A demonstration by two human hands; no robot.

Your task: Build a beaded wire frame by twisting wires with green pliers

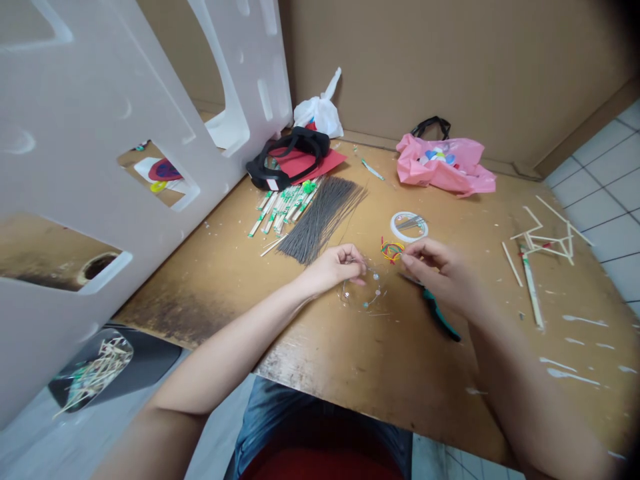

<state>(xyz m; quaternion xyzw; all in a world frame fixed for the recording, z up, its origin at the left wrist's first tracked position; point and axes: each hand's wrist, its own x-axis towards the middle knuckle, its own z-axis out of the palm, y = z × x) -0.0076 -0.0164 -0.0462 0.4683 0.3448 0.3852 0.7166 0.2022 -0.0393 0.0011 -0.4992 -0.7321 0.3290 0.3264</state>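
Chopsticks: wrapped pieces lie toward the worktop's left edge, many apparently unopened.
Wires: a thick loose bundle beside them, so plenty looks unused.
Left hand: thumb and fingers pinched on the loop, apart from the other hand.
Loop: below the left hand, toward the near edge's middle; bent round, several beads spaced along it. Shaping looks well along; whether its ends are joined cannot be told.
Bands: a tangle between the hands.
White ring: beyond the bands, short wires lying across it.
Right hand: fingertips drawn in beside the bands; cannot tell if they grip anything.
Pliers: partly hidden under the right hand, handle toward the near edge.
Stick frame: toward the right edge, apart from the hands.
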